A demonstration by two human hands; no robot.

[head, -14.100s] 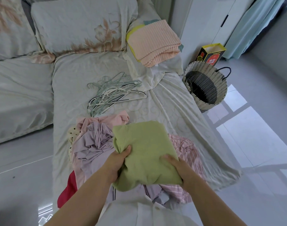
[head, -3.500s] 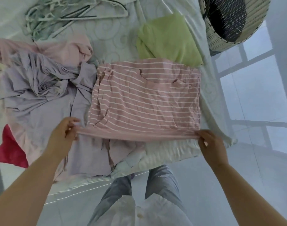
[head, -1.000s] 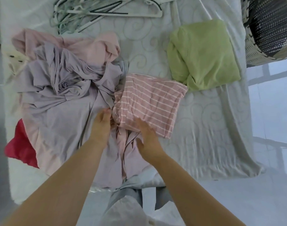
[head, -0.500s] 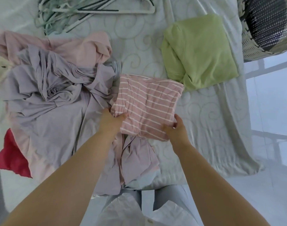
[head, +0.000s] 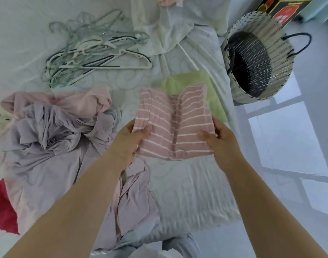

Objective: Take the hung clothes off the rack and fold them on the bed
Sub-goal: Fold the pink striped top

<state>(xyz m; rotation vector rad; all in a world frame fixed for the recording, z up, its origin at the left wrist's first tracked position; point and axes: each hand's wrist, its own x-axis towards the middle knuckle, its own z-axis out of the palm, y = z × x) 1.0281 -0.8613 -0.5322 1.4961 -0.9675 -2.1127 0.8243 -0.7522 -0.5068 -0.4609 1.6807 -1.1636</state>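
A folded pink striped garment (head: 175, 123) is lifted above the bed (head: 187, 187). My left hand (head: 130, 141) grips its left edge and my right hand (head: 218, 140) grips its right edge, thumbs on top. Behind it lies the folded green garment (head: 213, 97), partly hidden by the striped one. A crumpled heap of lilac and pale pink clothes (head: 53, 135) lies at the left, with a red garment (head: 3, 211) at the bed's left edge.
A tangle of empty hangers (head: 92, 51) lies on the bed at the back. A woven basket (head: 256, 62) stands on the floor to the right of the bed, a coloured box (head: 282, 6) behind it. A white cloth (head: 165, 28) lies beyond the hangers.
Both hands have lifted the folded striped garment off the bed and carried it right, toward the green garment. The view has tilted up, showing more hangers and the basket.
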